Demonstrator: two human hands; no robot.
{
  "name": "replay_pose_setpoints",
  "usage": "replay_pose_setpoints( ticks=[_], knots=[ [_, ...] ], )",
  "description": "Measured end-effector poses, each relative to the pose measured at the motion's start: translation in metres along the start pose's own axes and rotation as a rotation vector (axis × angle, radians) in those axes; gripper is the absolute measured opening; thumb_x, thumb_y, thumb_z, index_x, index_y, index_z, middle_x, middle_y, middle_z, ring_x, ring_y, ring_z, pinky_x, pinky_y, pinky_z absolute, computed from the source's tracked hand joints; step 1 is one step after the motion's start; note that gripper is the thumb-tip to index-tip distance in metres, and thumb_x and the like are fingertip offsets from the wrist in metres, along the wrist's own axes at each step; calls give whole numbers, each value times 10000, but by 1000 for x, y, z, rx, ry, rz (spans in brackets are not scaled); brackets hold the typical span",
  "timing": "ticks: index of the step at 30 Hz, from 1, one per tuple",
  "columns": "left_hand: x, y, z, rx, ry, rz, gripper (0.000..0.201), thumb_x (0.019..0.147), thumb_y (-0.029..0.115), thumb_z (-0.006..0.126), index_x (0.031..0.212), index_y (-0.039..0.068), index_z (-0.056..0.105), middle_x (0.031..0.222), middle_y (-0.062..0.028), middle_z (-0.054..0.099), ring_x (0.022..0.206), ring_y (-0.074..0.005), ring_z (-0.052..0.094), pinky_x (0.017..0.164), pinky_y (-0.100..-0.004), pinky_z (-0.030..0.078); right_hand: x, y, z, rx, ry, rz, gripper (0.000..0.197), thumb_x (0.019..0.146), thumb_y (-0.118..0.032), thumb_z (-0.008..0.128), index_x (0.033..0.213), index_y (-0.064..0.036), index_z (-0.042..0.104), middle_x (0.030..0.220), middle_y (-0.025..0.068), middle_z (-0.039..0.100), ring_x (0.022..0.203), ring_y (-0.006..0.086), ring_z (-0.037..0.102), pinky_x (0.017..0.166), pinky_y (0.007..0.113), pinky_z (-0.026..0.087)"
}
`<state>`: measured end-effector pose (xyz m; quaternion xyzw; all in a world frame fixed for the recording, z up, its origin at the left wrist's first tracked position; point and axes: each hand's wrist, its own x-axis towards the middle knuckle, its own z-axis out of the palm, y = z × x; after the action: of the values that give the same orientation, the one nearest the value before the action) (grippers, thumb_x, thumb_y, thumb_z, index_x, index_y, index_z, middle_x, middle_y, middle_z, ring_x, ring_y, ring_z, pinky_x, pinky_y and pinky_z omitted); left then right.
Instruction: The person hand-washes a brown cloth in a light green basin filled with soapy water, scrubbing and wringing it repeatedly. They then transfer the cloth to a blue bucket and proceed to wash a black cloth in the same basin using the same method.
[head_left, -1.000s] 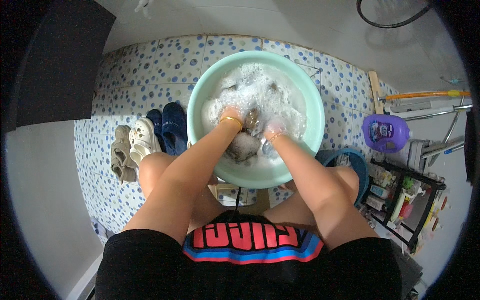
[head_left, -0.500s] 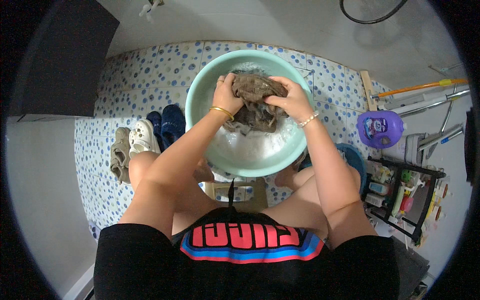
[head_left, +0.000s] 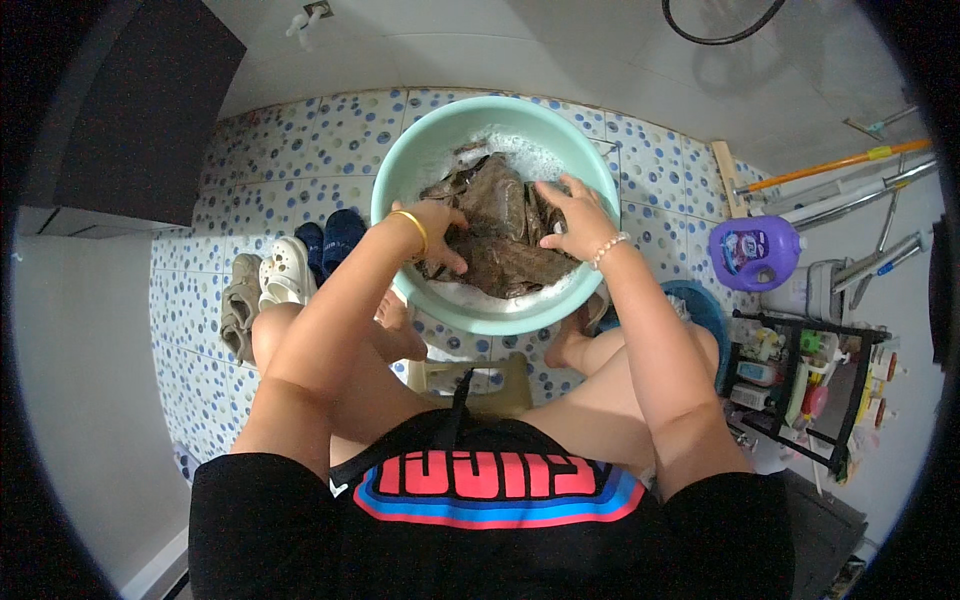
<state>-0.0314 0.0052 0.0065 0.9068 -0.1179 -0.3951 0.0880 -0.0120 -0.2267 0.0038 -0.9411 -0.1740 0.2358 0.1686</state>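
- Lowered since half a second ago, the wet, crumpled brown cloth (head_left: 500, 205) lies spread inside the round mint-green plastic basin (head_left: 415, 140), amid white foam (head_left: 530, 152).
- My left hand (head_left: 437, 228) curves over the cloth's left side, thumb and fingers apart.
- My right hand (head_left: 583, 222) gapes wide at its right; contact I cannot tell.

1. One left hand (head_left: 437, 236) and one right hand (head_left: 578, 222): two in all.
2. One mint-green basin (head_left: 495, 104).
3. Brown cloth (head_left: 500, 205): one heap, though from here I can't tell how many pieces.
4. One gold bangle (head_left: 421, 228), one beaded bracelet (head_left: 606, 248).
5. Two bare feet (head_left: 400, 332), one low stool (head_left: 505, 397).
6. Two navy slippers (head_left: 343, 240); white clogs (head_left: 291, 268) and beige shoes (head_left: 240, 285) overlap too much for me to count.
7. One purple jug (head_left: 752, 250), one blue tub (head_left: 712, 312).
8. One orange pole (head_left: 830, 168), one black rack (head_left: 796, 375); its bottles (head_left: 755, 373) crowd together, uncountable.
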Motion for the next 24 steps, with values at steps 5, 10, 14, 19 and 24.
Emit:
replay_pose_setpoints(
  ticks=[5, 10, 14, 19, 24],
  knots=[
    [26, 25, 13, 256, 384, -63, 1176, 432, 429, 791, 1333, 324, 43, 1398, -112, 26, 1266, -362, 84, 943, -589, 179, 32, -4, 39, -305, -3, 195, 1050, 606, -241, 747, 1324, -347, -11, 1393, 113, -52, 1272, 344, 35, 947, 516, 289],
    [60, 12, 31, 276, 187, -128, 1176, 549, 297, 770, 1303, 346, -132, 1390, -154, -20, 1265, -371, 73, 900, -523, 334, 47, -21, 54, -290, -129, 242, 1119, 593, -246, 757, 1330, -249, -85, 1391, 117, 4, 1251, 340, 146, 961, 474, 289],
    [91, 5, 42, 95, 21, -100, 1080, 662, 58, 634, 1275, 357, -203, 1360, -160, 187, 1144, -370, 370, 913, -433, 358, 69, -1, 85, -246, -288, 217, 695, 652, -230, 689, 1221, -85, 317, 1191, 164, 398, 1061, 322, 439, 870, 390, 391],
    [110, -3, 38, 226, 11, 53, 691, 719, 170, 563, 1263, 162, 137, 1238, -154, 363, 1063, -304, 451, 885, -388, 370, 84, 10, 106, -230, -410, 199, 265, 732, -207, 567, 896, -3, 605, 945, 173, 581, 906, 301, 552, 807, 357, 434],
    [143, -17, 61, 352, 591, 101, 472, 717, 297, 529, 1101, 28, 480, 1071, -152, 493, 1004, -252, 451, 890, -326, 335, 89, 11, 106, -125, -372, 168, 312, 713, -169, 547, 978, -7, 573, 984, 181, 567, 925, 313, 542, 837, 367, 412]
  ],
)
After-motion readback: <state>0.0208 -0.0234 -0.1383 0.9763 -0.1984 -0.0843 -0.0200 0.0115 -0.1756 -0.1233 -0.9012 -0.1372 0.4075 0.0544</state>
